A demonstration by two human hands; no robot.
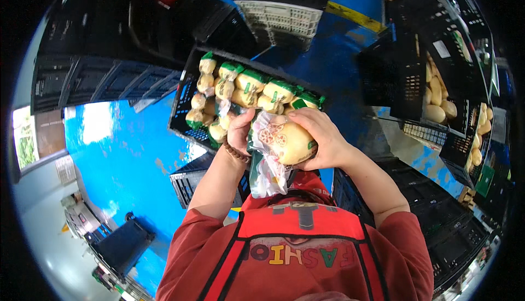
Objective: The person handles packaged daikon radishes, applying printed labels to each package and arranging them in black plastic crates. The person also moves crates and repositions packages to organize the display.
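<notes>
Between my hands, in front of my red apron, is a pale, rounded lotus root in a clear printed plastic bag [295, 143]. My right hand [327, 139] wraps round its far right side. My left hand [239, 130], with a beaded bracelet at the wrist, is closed at the bag's left side, where loose crumpled plastic hangs down. Its fingertips are partly hidden. Just beyond my hands stands a black crate [183, 101] holding several bagged lotus roots [249, 85] with green print on their wrappers.
Stacked black crates [104, 76] stand at the left. At the right, more black crates [391, 71] hold loose pale lotus roots [436, 96]. A white crate [279, 19] is at the far side. A dark flat cart [123, 246] rests on the blue floor [120, 148] at lower left.
</notes>
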